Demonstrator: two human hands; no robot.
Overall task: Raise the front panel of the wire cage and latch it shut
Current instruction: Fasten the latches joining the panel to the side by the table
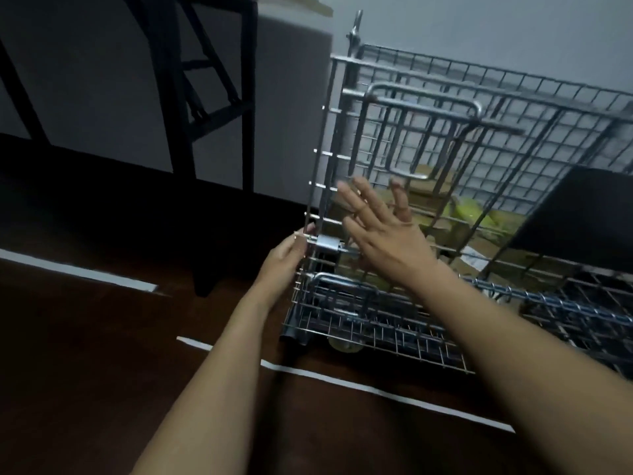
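Wire fills the right half of the frame: the cage (534, 97) sits on the dark floor (102, 337), and its front panel (411, 138) stands raised, close to upright and a little blurred. The panel's left edge runs down the middle of the frame to the latch (327, 242), a small silver block on a thin rod, just left of centre.

My left hand (286, 257) is at that edge, fingers curled, thumb and fingertips pinching the outer end of the latch rod. My right hand (383, 231) is wide open, fingers (352, 193) straight and spread, the palm laid against the bars of the panel just right of the latch and above it; it has hold of nothing. Whether the latch is fully home I cannot tell.

Below my hands a lower grid (376, 327) of the cage lies nearly flat toward me, with a coiled spring (548, 298) along its far side at right. A black slab (582, 214) leans at the right edge, and cardboard and something yellow-green (462, 210) show through the bars. Strips of white tape (376, 389) cross the floor at lower centre and left. Dark chair legs (178, 97) stand at upper left, with a grey box (291, 63) beside them.
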